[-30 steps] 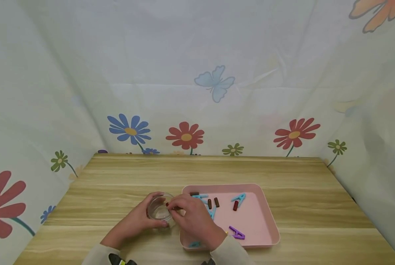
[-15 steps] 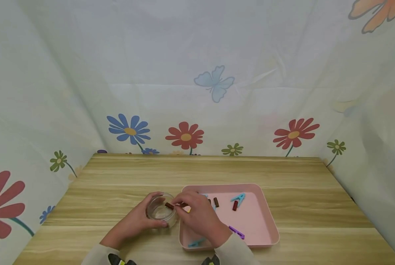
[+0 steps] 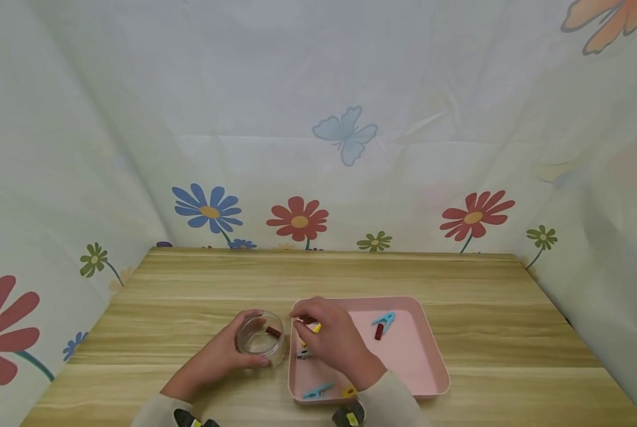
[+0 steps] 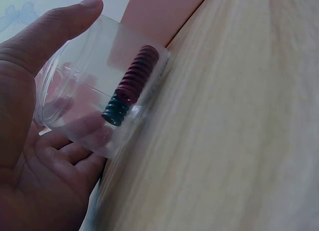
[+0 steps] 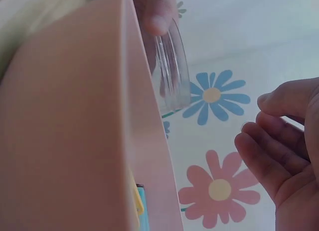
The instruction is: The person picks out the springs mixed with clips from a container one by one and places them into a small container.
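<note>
My left hand (image 3: 222,353) holds a clear plastic jar (image 4: 94,74), its thumb on one side and its fingers on the other. Inside lie a dark red coil spring (image 4: 139,74) and a shorter dark green spring (image 4: 116,111). Over the left part of the pink tray (image 3: 411,362), my right hand (image 3: 333,337) has its fingers loosely bent with nothing between them. Below and around it show yellow clips, the nearest a yellow clip (image 3: 317,328). The right hand hides part of the tray's contents.
Toward the tray's back right lie a light blue clip (image 3: 387,319) and a dark red spring (image 3: 379,331). Another blue clip (image 3: 318,390) and a yellow piece (image 3: 349,392) are near its front edge. The wooden table (image 3: 190,284) meets a flower-printed curtain (image 3: 404,196).
My right hand has let go of the dark red spring, which now lies in the jar, and has moved right over the tray. The left hand and jar have stayed put.
</note>
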Tool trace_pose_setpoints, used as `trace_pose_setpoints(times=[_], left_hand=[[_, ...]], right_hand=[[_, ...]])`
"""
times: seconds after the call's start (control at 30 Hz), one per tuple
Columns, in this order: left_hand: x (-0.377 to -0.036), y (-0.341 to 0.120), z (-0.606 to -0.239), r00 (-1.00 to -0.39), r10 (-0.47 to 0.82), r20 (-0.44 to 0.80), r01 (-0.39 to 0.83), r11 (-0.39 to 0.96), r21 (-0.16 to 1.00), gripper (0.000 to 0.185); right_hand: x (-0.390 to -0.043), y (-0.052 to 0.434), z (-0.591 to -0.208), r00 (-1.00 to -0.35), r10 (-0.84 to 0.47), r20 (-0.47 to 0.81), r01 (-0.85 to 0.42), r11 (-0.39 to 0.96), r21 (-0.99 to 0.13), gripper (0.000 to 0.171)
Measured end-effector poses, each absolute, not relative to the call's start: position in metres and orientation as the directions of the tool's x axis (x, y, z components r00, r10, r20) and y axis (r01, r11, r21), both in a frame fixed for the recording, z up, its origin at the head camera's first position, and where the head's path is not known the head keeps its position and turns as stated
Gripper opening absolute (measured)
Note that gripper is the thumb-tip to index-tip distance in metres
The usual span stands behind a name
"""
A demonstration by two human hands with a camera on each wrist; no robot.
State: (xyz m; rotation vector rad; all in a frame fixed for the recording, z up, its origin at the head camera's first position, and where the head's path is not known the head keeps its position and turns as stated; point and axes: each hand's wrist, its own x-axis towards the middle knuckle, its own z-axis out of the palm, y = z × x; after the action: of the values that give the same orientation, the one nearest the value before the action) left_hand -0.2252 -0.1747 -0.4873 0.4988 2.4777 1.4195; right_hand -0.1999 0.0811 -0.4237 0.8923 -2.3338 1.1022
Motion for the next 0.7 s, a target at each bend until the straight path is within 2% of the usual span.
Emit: trace_pose_setpoints(times=[0.4, 0.7], left_hand=[[-0.224, -0.174, -0.487, -0.916, 0.398, -0.055, 0.156, 0.478, 0.865, 0.086], [-0.224, -0.172, -0.486, -0.923, 0.377, -0.074, 0.121, 0.468, 0.875, 0.088]], right_hand=[[-0.201, 0.094, -0.417, -0.759, -0.348, 0.551, -0.648, 0.497, -0.577, 0.016], [-0.204, 0.106, -0.411, -0.777, -0.337, 0.531, -0.623, 0.527, -0.578, 0.013]])
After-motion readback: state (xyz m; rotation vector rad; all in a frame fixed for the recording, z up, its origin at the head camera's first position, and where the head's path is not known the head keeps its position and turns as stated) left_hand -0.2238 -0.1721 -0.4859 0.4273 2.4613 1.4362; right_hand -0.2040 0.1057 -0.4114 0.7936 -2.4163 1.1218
